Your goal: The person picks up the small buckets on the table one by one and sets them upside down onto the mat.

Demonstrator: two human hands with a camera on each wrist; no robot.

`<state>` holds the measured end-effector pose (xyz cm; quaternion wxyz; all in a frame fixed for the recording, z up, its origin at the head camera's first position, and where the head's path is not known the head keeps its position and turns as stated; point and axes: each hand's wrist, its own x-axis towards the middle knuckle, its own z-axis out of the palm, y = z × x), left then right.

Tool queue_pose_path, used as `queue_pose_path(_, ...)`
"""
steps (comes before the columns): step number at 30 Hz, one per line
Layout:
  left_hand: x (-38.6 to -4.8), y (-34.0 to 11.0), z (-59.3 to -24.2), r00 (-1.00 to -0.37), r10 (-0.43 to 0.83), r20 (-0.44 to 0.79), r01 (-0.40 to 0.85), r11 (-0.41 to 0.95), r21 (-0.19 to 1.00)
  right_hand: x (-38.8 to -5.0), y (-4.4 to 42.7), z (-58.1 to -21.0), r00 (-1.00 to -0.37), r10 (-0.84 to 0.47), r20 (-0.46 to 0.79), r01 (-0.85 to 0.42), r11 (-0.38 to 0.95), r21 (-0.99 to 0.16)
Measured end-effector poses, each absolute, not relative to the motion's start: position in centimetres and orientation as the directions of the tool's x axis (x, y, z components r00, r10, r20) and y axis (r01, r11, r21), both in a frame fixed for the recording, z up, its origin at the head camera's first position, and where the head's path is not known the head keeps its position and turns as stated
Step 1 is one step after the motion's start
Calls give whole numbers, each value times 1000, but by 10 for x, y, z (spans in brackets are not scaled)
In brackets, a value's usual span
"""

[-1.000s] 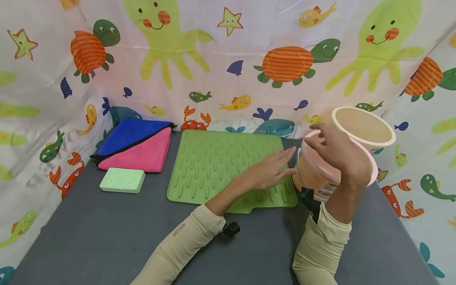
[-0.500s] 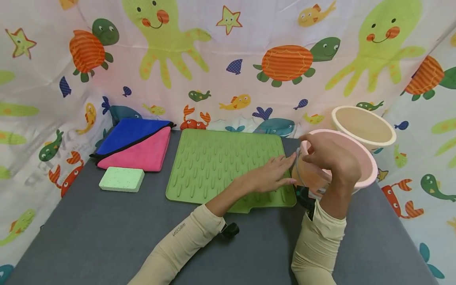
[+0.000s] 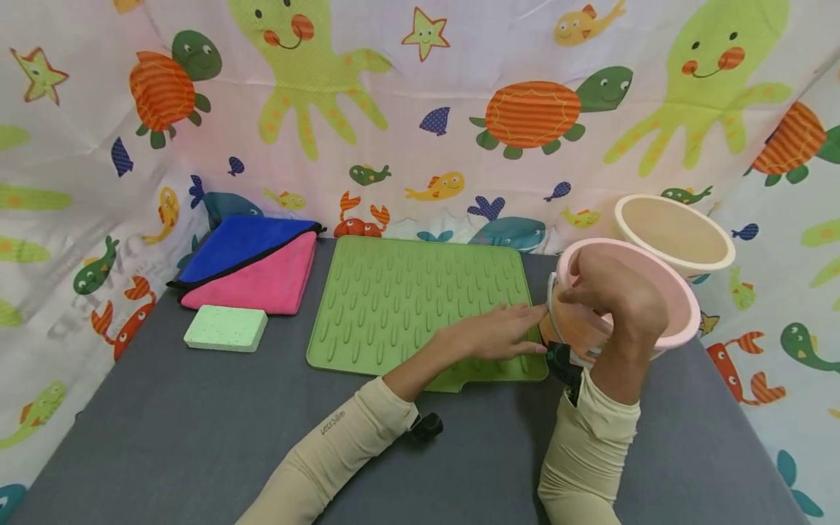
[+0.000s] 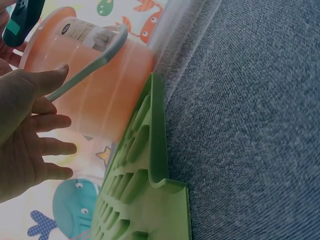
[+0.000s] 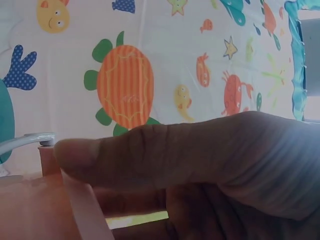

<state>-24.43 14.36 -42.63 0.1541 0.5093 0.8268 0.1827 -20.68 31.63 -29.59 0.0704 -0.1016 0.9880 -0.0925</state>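
Observation:
A pink bucket (image 3: 579,329) with a pale rim stands at the right of the table. My right hand (image 3: 610,292) grips its left rim; in the right wrist view the thumb lies on the outside and the fingers reach over to the inside. The bucket's grey handle (image 4: 85,73) hangs down along its side. Beside it my left hand (image 3: 492,333) is held over the mat's right part, fingers extended toward the handle. The left wrist view shows the fingers spread apart and the thumb by the handle; whether they touch it I cannot tell.
A green ridged mat (image 3: 407,306) lies mid-table, its right edge close to the bucket. A cream bucket (image 3: 676,233) stands behind the pink one. At the left are a folded blue and pink cloth (image 3: 243,248) and a pale green sponge (image 3: 226,328).
My right hand has moved left and down from above the pink bucket onto its left rim. My left hand's fingers have lowered a little beside the handle.

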Motion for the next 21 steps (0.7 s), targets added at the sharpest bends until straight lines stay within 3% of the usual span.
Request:
queue_pose_path(11,-242,151,-433,-389,919,-69,814,378,442,-202,312,-295,-971,-178,-159,-151,974,-171)
queue_pose_path(16,-242,152,-433,-364,929,-69,818,354,454,-197,306,-292,-973,-205,-108,-205,979,-9)
queue_pose_path(21,-243,149,-428,-389,920,-37,794,355,494,-195,298,-288,-967,-253,-22,-253,958,136)
